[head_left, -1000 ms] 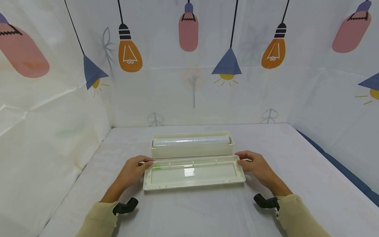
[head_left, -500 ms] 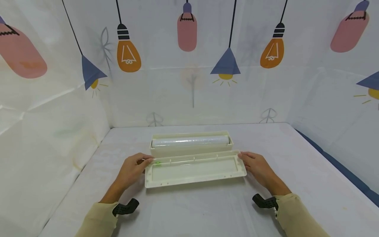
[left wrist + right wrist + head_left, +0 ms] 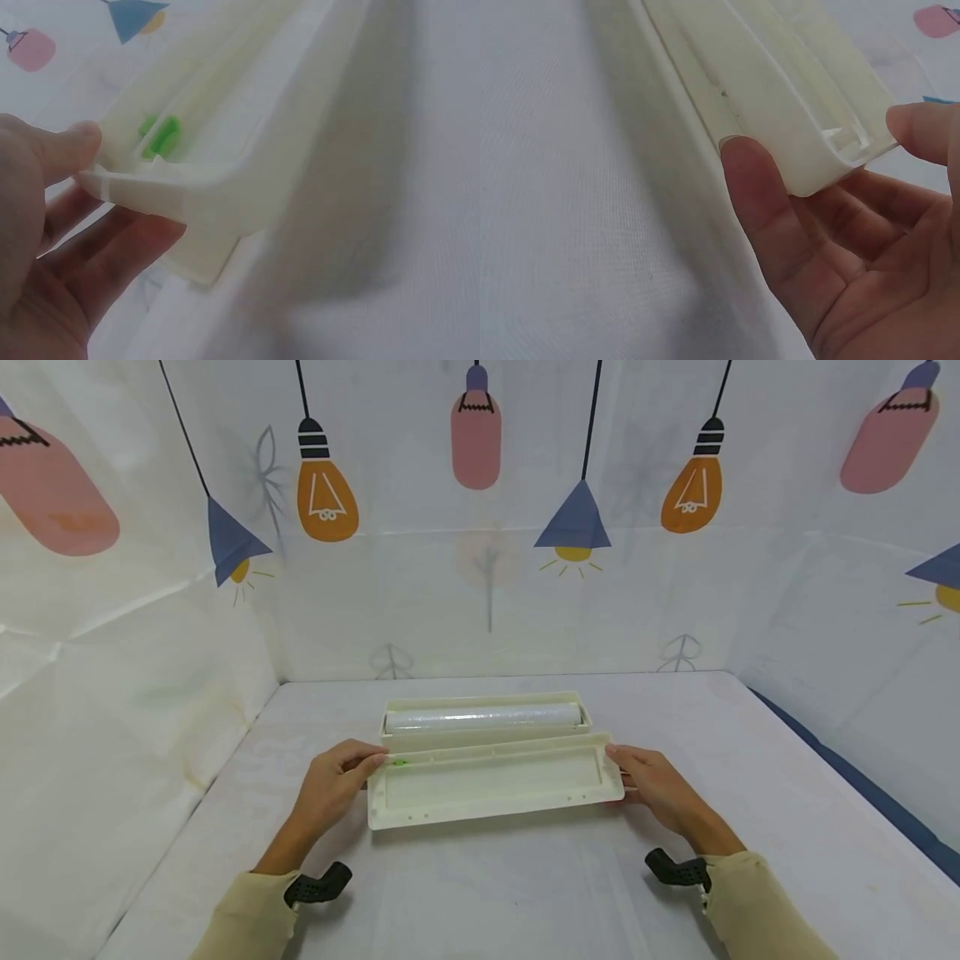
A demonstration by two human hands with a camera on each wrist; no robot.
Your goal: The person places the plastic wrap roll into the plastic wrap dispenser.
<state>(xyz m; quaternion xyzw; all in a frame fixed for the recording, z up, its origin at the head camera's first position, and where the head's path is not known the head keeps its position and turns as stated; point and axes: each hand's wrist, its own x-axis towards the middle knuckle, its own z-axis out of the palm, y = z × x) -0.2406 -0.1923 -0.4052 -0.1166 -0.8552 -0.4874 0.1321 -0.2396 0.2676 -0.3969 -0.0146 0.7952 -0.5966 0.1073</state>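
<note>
A long cream plastic lid (image 3: 495,783) is held tilted in both hands, its hollow inner side toward the head camera and its right end higher. My left hand (image 3: 330,793) pinches the left end, thumb on the upper edge and fingers beneath. Near that end a small green piece (image 3: 161,136) sits in the lid. My right hand (image 3: 663,789) grips the other end, thumb at the upper corner and fingers spread along the side and underneath. Just behind stands a matching open box (image 3: 487,741) with a roll of clear film (image 3: 483,718) in it; the lid hides its lower front.
A white cloth covers the table (image 3: 495,893). White sheets printed with lamps and bulbs form a wall (image 3: 420,602) at the back and both sides. Each wrist bears a black camera mount (image 3: 318,885).
Both hands have raised and tipped the lid up, its right end more, so it overlaps more of the box front. A bright reflection in the lid's middle is gone. The box stays put.
</note>
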